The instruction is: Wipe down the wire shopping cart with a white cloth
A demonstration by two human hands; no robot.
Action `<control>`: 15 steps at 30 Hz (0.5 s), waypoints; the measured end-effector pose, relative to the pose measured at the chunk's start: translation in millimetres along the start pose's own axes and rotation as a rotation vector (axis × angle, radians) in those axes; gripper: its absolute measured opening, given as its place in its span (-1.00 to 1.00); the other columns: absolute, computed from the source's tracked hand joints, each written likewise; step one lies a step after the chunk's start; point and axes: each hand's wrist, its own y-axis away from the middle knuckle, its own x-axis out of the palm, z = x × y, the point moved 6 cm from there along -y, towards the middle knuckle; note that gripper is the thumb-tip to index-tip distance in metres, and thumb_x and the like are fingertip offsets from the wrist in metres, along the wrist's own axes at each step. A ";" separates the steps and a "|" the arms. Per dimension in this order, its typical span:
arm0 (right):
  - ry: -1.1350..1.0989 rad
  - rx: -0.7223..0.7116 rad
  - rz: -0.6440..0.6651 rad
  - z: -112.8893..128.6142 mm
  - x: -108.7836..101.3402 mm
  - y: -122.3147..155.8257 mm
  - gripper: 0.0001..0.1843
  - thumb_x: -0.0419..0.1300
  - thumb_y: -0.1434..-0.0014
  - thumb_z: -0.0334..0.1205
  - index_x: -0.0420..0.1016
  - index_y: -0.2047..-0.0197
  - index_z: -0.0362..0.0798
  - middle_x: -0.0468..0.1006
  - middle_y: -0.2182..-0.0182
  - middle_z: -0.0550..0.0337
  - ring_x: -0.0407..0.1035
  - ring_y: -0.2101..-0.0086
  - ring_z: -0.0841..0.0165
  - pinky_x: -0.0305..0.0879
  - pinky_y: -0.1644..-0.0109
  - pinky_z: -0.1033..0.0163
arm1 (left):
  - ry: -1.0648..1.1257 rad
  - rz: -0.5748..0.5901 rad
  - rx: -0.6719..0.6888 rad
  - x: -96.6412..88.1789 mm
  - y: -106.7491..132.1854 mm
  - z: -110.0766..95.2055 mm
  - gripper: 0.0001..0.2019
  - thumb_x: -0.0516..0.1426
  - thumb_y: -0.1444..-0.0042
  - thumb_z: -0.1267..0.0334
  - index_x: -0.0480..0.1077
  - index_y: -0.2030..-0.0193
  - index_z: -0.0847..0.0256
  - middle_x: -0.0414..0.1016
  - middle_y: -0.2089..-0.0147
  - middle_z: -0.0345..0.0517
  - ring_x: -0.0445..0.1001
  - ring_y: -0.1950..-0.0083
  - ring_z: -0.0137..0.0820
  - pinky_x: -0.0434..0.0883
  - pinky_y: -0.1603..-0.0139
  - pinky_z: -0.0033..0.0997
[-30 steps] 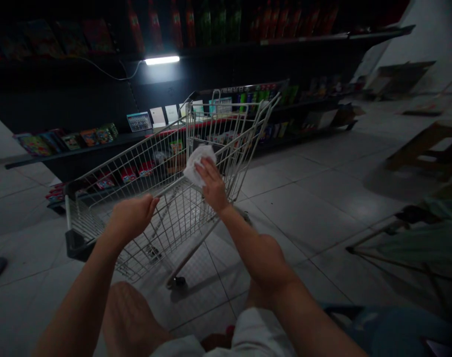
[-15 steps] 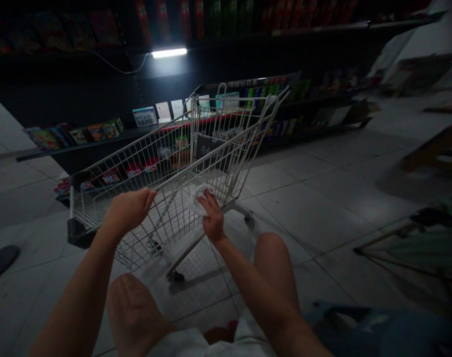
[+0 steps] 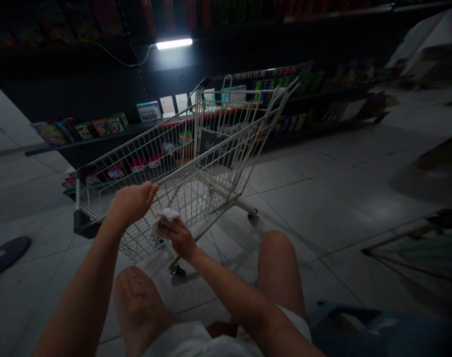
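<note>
- Lowered since the earlier frame, the right hand (image 3: 178, 240) had dropped toward the near end of the basket, bringing a crumpled white wipe (image 3: 165, 220) with it.
- Its fingers (image 3: 176, 233) were curled closed around the wipe, pressing it near the wires.
- Fingers of the left hand (image 3: 131, 206) curled over the cart's near rim; how firmly, I couldn't tell.
- White wire shopping cart (image 3: 211, 186) stood at 12 o'clock, angled away, just ahead of the knees.
- Grey floor tiles (image 3: 315, 198) ran beneath it, dimly lit.
- Black shelving (image 3: 99, 141) stood from 10 to 1 o'clock, holding colourful packets (image 3: 77, 130).
- Fluorescent tube (image 3: 174, 43) glowed at 12 o'clock.
</note>
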 end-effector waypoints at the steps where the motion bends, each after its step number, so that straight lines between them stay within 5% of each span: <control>1: -0.028 -0.021 0.028 -5.7 -5.8 3.8 -0.60 0.08 -0.32 -0.40 0.63 -0.08 0.06 0.52 -0.19 0.14 0.22 -0.36 0.28 0.31 -0.42 0.10 | 0.003 0.006 0.002 0.7 -0.3 1.5 -0.40 -0.34 -0.41 -0.06 0.44 0.09 0.19 0.66 0.18 0.12 0.64 0.09 -0.03 0.37 0.23 -0.23; 4: -0.052 0.011 -0.082 -42.4 -48.0 -10.5 -0.53 0.04 -0.30 -0.43 0.56 -0.18 0.02 0.43 -0.28 0.09 0.17 -0.39 0.24 0.23 -0.47 0.01 | 0.017 0.014 -0.001 2.2 -0.3 5.0 -0.40 -0.33 -0.40 -0.06 0.45 0.10 0.18 0.66 0.18 0.10 0.64 0.10 -0.08 0.38 0.21 -0.25; 8: 0.082 0.292 -0.428 -92.6 -90.0 -55.2 -0.25 -0.08 -0.21 -0.54 0.23 -0.44 0.05 0.02 -0.49 0.13 -0.13 -0.49 0.24 0.05 -0.53 -0.13 | 0.033 0.011 0.001 2.7 0.1 4.1 -0.38 -0.33 -0.40 -0.06 0.46 0.10 0.21 0.65 0.18 0.14 0.63 0.10 -0.03 0.39 0.20 -0.20; 11: 0.115 0.380 -0.382 -89.6 -62.1 -66.4 -0.21 -0.04 -0.22 -0.49 0.06 -0.51 0.02 -0.17 -0.53 0.10 -0.28 -0.51 0.21 0.02 -0.54 -0.11 | 0.043 0.014 0.002 2.0 -0.3 0.6 -0.38 -0.33 -0.40 -0.05 0.47 0.08 0.22 0.65 0.18 0.16 0.63 0.10 0.00 0.40 0.20 -0.18; 15: 0.075 0.255 -0.155 -62.1 -9.4 -19.6 -0.38 0.02 -0.26 -0.43 0.34 -0.38 -0.04 0.02 -0.48 0.01 -0.15 -0.49 0.11 0.09 -0.51 -0.09 | 0.038 -0.001 -0.010 -0.6 -0.8 -2.3 -0.38 -0.33 -0.40 -0.05 0.46 0.08 0.21 0.65 0.18 0.15 0.63 0.09 0.00 0.39 0.21 -0.20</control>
